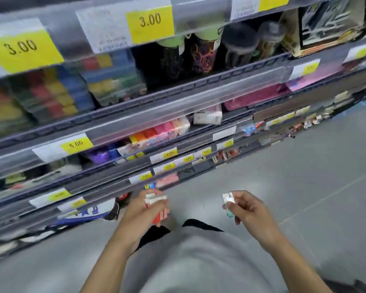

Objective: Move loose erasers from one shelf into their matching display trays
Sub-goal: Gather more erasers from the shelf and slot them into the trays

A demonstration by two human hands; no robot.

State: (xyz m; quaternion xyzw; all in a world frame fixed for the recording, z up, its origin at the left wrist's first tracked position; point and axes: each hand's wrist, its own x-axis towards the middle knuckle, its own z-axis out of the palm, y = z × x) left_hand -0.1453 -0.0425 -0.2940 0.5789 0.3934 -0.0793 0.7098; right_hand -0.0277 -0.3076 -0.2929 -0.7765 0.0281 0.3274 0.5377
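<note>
Leftmost, we list the grey tiered shop shelving [178, 96], its clear plastic edge strips carrying yellow price labels: two marked 3.00 [23, 48] at the top and one marked 5.00 [76, 144] lower down. Behind the strips we note stacked multicoloured packs [51, 92] at the left; the picture is too blurred for us to say what they are.

Next, low and near the bottom shelf edge, we list our left hand [143, 210]. Its fingers are curled round a small stack of white erasers in red-and-white sleeves [156, 200], held just in front of the lowest shelves. How many pieces are in the stack, we cannot tell.

Between the hands we note a grey garment [194, 261] on the torso below and the grey tiled floor [294, 187] beyond.

Further right, well apart from the left, we list our right hand [246, 209]. Thumb and fingertips pinch a single white eraser in a pale green-and-white sleeve [229, 203], held over the floor, clear of the shelving.

At the far right we note pink flat packs [262, 96] on a middle shelf.
</note>
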